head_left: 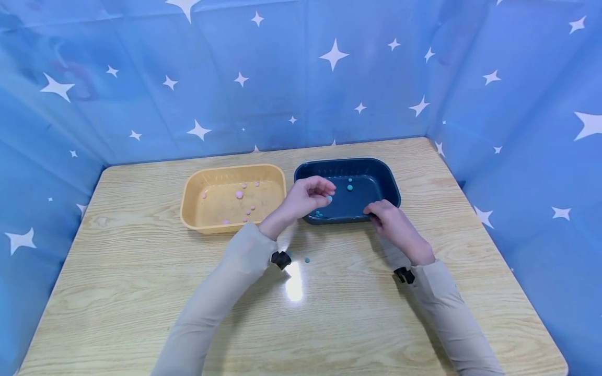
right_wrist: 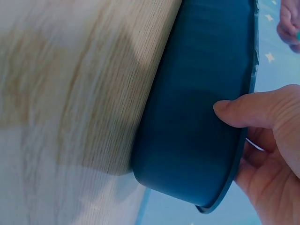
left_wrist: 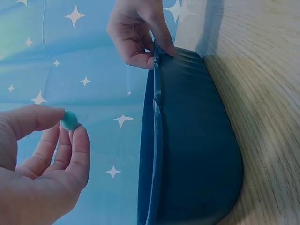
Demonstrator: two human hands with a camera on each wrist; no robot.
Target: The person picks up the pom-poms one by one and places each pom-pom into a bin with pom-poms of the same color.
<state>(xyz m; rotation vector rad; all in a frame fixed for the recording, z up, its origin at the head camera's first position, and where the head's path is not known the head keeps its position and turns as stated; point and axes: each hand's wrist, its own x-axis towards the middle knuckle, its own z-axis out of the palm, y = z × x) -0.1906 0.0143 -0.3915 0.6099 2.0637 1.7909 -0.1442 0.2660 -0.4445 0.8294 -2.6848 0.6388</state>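
Between thumb and fingertips my left hand [head_left: 304, 200] pinches a small teal ball [left_wrist: 69, 120], held above the left part of a dark blue bin [head_left: 394, 201]. My right hand [head_left: 397, 227] grips the bin's near rim toward its right end, the thumb [right_wrist: 234, 111] on the outer wall and the other fingers inside. Several smaller teal balls [head_left: 350, 188] lie on the bin's floor.
A yellow bin [head_left: 188, 206] with several pink balls [head_left: 239, 195] stands left of the blue one. In front of the bins, teal balls [head_left: 308, 260] lie on the wooden table [head_left: 117, 292]. A blue star-patterned curtain [head_left: 282, 62] encloses the table's back and sides.
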